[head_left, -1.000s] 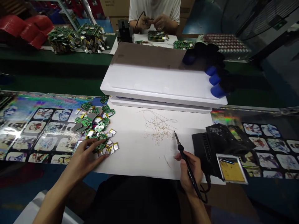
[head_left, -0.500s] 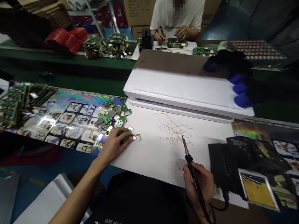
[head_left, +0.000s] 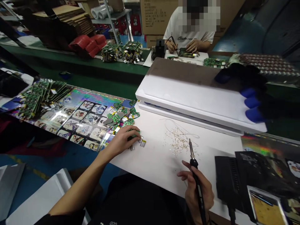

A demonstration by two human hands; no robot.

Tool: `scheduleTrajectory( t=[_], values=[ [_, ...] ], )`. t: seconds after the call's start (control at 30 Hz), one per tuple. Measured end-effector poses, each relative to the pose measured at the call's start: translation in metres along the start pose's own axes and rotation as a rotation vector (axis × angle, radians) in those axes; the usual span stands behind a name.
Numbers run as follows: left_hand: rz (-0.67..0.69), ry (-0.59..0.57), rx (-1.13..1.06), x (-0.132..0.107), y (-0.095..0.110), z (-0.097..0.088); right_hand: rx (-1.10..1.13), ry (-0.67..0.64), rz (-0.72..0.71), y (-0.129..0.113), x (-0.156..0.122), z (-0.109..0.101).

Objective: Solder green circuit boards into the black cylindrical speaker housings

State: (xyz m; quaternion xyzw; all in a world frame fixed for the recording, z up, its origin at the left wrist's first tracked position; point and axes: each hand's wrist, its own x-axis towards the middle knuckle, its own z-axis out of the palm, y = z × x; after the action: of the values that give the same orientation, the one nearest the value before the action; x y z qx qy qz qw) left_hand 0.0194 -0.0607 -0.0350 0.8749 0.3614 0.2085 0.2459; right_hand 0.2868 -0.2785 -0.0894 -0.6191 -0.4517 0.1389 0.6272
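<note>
My left hand point(head_left: 123, 139) is at the edge of a heap of small green circuit boards point(head_left: 119, 116), its fingers curled over one circuit board point(head_left: 134, 133). A small silver battery point(head_left: 142, 143) with a yellow end shows just past the fingertips. Another silver piece lies under the hand, partly hidden. My right hand point(head_left: 201, 190) grips a black-handled soldering iron point(head_left: 193, 161), its metal tip pointing up and away over the white work sheet point(head_left: 154, 159). Some of that hand's fingers stick out to the left of the handle. Thin solder wire point(head_left: 197, 136) and scattered yellowish crumbs point(head_left: 177, 142) lie near the tip.
White foam trays point(head_left: 187, 97) are stacked behind the sheet, with blue-black objects point(head_left: 254, 109) at their right end. A black soldering station point(head_left: 226, 181) and a tin with a yellow sponge point(head_left: 267, 209) stand right. More boards point(head_left: 39, 97) are piled far left. A co-worker point(head_left: 187, 37) sits opposite.
The whole view has shifted, moving the scene right and slightly down. My left fingers have drawn the board a little onto the sheet. Some right-hand fingers have spread away from the iron's handle.
</note>
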Motion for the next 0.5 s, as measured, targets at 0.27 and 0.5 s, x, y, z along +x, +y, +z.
scheduleTrajectory(
  t=[0.27,0.5],
  values=[
    [0.099,0.054,-0.254,0.067,0.054,-0.02,-0.104,0.006,-0.137,0.03,-0.006,-0.001],
    [0.529,-0.175,-0.255,0.214,0.159,0.037,-0.23,0.264,-0.213,0.047,-0.011,0.002]
  ],
)
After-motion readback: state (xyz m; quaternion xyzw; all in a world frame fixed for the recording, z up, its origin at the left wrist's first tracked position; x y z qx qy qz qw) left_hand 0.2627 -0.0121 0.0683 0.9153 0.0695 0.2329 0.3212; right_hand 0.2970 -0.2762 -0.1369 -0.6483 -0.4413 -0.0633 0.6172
